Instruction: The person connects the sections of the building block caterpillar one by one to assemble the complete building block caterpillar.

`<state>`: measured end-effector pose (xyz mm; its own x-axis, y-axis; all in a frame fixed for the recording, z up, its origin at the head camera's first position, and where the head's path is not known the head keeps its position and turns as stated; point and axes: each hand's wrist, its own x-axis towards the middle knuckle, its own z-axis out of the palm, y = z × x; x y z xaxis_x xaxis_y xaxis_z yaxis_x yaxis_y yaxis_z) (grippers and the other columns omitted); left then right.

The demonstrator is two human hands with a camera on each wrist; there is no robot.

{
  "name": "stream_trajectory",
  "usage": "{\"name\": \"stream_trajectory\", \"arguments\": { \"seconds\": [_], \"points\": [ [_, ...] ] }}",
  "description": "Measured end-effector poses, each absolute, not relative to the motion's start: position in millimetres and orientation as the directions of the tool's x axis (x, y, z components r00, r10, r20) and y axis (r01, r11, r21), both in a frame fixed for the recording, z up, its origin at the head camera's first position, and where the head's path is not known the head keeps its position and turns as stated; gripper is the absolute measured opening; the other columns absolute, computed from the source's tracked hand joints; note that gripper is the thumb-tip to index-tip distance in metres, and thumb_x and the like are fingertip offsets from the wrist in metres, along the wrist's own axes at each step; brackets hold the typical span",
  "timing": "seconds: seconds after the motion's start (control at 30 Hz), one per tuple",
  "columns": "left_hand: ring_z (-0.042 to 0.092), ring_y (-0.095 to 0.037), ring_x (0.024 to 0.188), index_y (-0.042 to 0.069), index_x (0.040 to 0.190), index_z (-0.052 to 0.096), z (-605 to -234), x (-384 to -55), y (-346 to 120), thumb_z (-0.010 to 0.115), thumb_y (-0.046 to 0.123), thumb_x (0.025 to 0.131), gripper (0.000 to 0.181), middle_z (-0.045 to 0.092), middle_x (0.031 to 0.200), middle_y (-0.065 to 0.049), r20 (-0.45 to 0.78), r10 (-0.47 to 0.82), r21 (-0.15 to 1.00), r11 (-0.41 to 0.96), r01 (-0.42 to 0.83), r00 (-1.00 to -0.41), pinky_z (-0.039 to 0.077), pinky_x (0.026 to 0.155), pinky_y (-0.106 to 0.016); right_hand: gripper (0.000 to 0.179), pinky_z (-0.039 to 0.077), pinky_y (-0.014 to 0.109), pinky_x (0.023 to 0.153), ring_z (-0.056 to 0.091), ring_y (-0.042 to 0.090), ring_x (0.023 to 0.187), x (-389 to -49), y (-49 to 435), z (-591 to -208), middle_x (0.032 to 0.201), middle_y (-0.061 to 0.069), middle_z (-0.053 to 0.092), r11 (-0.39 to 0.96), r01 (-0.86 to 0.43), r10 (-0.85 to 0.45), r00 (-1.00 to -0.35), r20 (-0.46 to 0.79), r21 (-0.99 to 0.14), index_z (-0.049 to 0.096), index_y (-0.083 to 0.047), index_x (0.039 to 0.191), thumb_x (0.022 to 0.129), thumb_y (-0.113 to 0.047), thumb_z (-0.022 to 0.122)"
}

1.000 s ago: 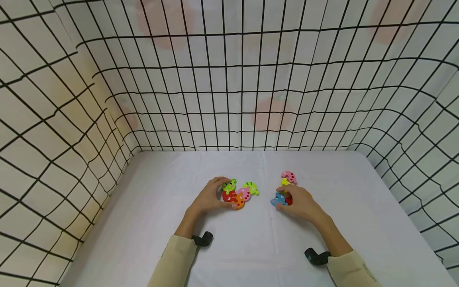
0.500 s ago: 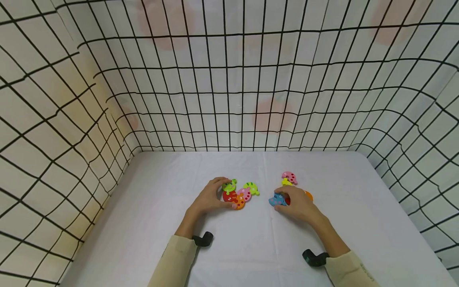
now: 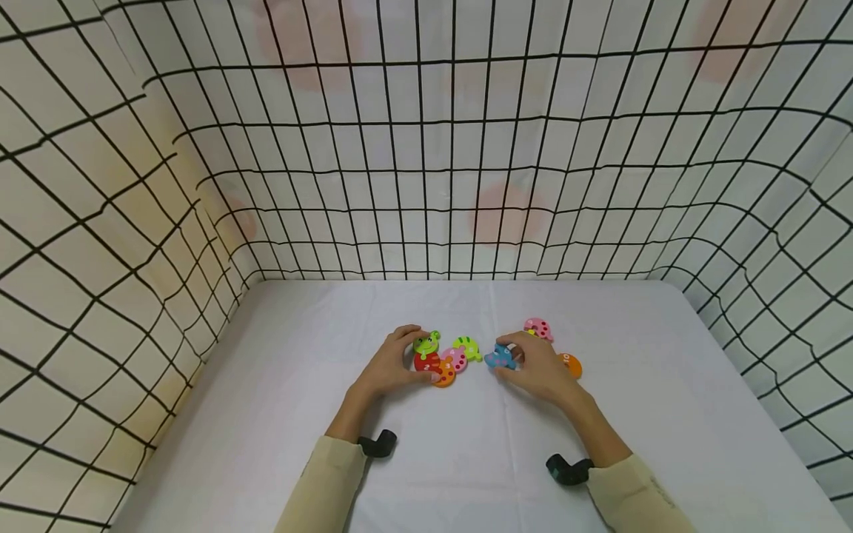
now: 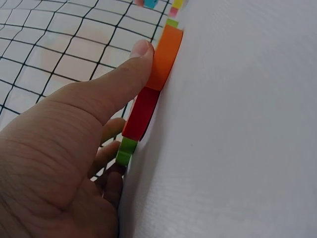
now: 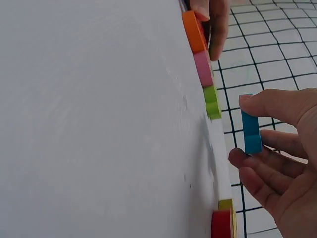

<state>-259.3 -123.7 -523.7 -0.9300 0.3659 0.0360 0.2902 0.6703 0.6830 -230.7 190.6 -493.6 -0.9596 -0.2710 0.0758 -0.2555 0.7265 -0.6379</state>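
Note:
At mid table lies a chain of caterpillar puzzle pieces: a green smiling head (image 3: 426, 345), a red piece (image 3: 426, 362), an orange piece (image 3: 444, 374), a pink piece (image 3: 456, 360) and a light green piece (image 3: 468, 348). My left hand (image 3: 393, 363) holds its left end, fingers at the head, thumb on the orange edge (image 4: 167, 57). Between thumb and fingers my right hand (image 3: 541, 368) pinches a blue puzzle piece (image 3: 500, 357), just right of the light green one. The right wrist view shows this blue piece (image 5: 250, 131) raised off the table.
Loose pieces lie around the right hand: a pink spotted one (image 3: 537, 328), an orange one (image 3: 570, 365) and a mostly covered yellow one (image 3: 531, 332). A red piece (image 5: 221, 224) shows in the right wrist view. Black-gridded white walls (image 3: 453, 185) enclose the table.
My right hand has lifted the blue piece away from the loose pieces and carried it left, close to the chain's light green end. The left hand stays in place.

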Motion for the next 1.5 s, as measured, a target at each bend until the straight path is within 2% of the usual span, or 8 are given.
{"name": "stream_trajectory", "arguments": {
  "seconds": [0.17,0.57,0.8,1.03,1.27,1.5],
  "points": [
    [0.038,-0.03,0.15,0.02,0.148,0.054,-523.7,-259.6,-124.3,0.086,0.045,0.08,0.079,0.041,0.16,-0.005,0.044,0.365,0.687,0.665,0.293,-0.93,0.036,0.12,-0.057,0.053,0.058,0.042,0.092,0.061,0.023,0.104,-237.7,175.2,-497.0,0.121,0.006,0.068,0.713,-0.222,-0.255,-0.966,0.049,-0.666,0.065,-0.011,0.134,0.087,-0.029,0.083],
    [0.038,-0.03,0.149,0.021,0.147,0.056,-526.5,-261.9,-125.6,0.086,0.047,0.08,0.078,0.043,0.16,-0.005,0.05,0.367,0.685,0.664,0.299,-0.929,0.037,0.12,-0.058,0.053,0.057,0.042,0.093,0.059,0.023,0.104,-243.9,159.3,-506.2,0.12,0.007,0.068,0.719,-0.173,-0.224,-0.975,0.012,-0.673,0.065,-0.01,0.135,0.087,-0.026,0.083],
    [0.038,-0.028,0.15,0.023,0.147,0.056,-527.2,-262.7,-125.6,0.086,0.048,0.079,0.078,0.042,0.16,-0.004,0.042,0.358,0.68,0.673,0.29,-0.933,0.036,0.121,-0.056,0.052,0.056,0.04,0.092,0.058,0.022,0.102,-243.8,154.7,-508.0,0.118,0.007,0.068,0.747,-0.178,-0.224,-0.975,0.009,-0.641,0.065,-0.01,0.134,0.088,-0.026,0.083],
    [0.04,-0.03,0.148,0.02,0.146,0.056,-527.8,-261.0,-121.7,0.086,0.049,0.078,0.08,0.044,0.158,-0.006,0.057,0.326,0.677,0.682,0.276,-0.944,0.039,0.119,-0.057,0.053,0.057,0.047,0.097,0.06,0.025,0.108,-241.6,153.8,-510.9,0.124,0.01,0.067,0.759,-0.179,-0.226,-0.974,0.005,-0.626,0.065,-0.009,0.134,0.088,-0.027,0.082],
    [0.04,-0.03,0.148,0.018,0.149,0.053,-526.3,-259.6,-119.6,0.087,0.05,0.075,0.087,0.044,0.159,-0.006,0.065,0.31,0.674,0.688,0.271,-0.949,0.039,0.119,-0.057,0.055,0.057,0.047,0.097,0.06,0.025,0.11,-239.0,155.9,-507.6,0.127,0.01,0.066,0.755,-0.176,-0.225,-0.974,0.004,-0.632,0.063,-0.01,0.137,0.089,-0.028,0.081],
    [0.038,-0.029,0.151,0.019,0.152,0.051,-526.2,-260.0,-120.6,0.087,0.051,0.076,0.09,0.043,0.162,-0.003,0.07,0.339,0.66,0.69,0.298,-0.938,0.035,0.122,-0.056,0.052,0.057,0.048,0.097,0.061,0.027,0.113,-234.2,170.5,-503.1,0.131,0.008,0.066,0.74,-0.16,-0.206,-0.979,0.006,-0.654,0.063,-0.013,0.138,0.091,-0.031,0.078]
  ]
}}
